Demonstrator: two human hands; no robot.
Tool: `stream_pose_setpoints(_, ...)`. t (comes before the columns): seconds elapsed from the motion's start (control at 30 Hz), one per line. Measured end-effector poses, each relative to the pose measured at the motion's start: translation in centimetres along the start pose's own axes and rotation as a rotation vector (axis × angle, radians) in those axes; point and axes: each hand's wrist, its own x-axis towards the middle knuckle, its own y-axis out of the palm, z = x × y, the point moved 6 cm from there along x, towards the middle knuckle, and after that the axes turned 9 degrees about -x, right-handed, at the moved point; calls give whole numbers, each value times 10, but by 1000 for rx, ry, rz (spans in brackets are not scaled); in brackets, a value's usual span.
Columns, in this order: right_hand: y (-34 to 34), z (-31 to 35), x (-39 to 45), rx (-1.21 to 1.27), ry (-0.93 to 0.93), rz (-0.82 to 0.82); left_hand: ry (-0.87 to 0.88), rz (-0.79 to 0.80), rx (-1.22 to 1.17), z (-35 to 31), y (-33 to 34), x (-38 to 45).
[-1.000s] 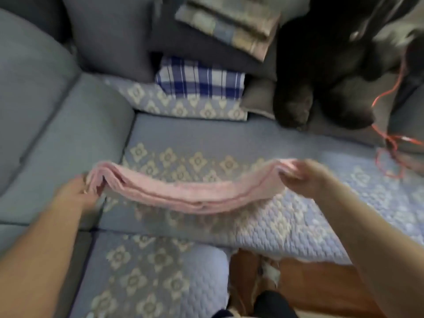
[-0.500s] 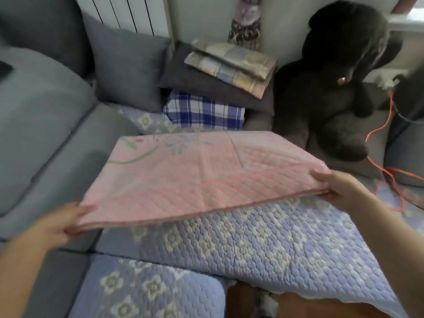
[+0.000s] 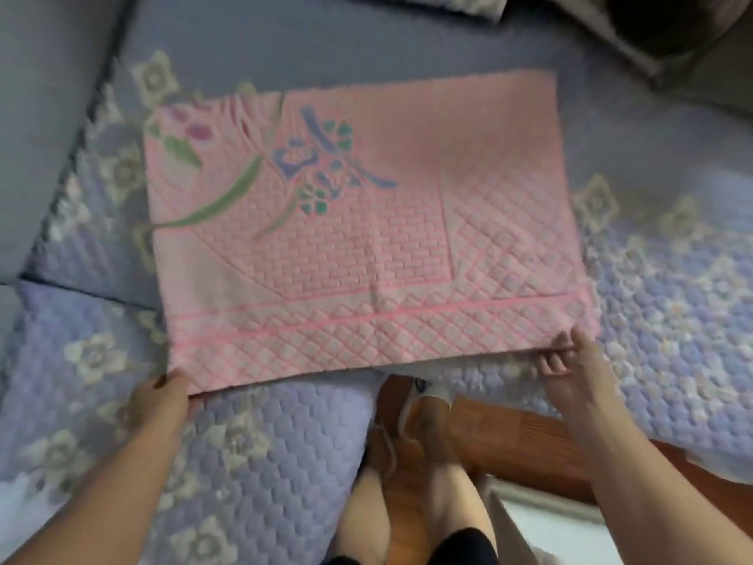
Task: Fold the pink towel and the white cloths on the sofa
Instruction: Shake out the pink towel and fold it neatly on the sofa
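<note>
At seven o'clock your left hand [image 3: 161, 401] pinches the pink towel [image 3: 366, 226] by its near corner; at four o'clock your right hand [image 3: 570, 360] grips the other. Airborne half a second ago, it's now flat on the sofa [image 3: 672, 279] — ready for another fold!

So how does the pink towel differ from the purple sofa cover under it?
The pink towel is a small folded rectangle; the purple sofa cover spreads across the seat. The towel shows one green-and-blue flower print, the cover repeated pale flowers. Both hands hold the towel; the cover lies untouched. Both look quilted.
</note>
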Motion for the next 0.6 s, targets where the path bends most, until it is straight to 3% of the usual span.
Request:
stream_pose_setpoints(0.13,6,7,-9,2,46,26,-205,18,-240,-5,19,-24)
stream_pose_setpoints(0.2,10,14,-12,-79,98,-21,-170,-58,-90,-17,10,-20)
stream_pose_setpoints(0.3,11,23,-10,-168,153,-76,-31,-304,255,-41,-10,-25)
stream_pose_setpoints(0.4,14,30,-14,-175,165,-74,-58,-332,225,-48,-8,-36)
stream_pose_setpoints(0.47,14,32,-18,-147,166,-88,-73,-244,48,-43,-5,-36)
stream_pose_setpoints(0.6,15,26,-24,-133,190,-61,-191,125,-371,-39,19,-47)
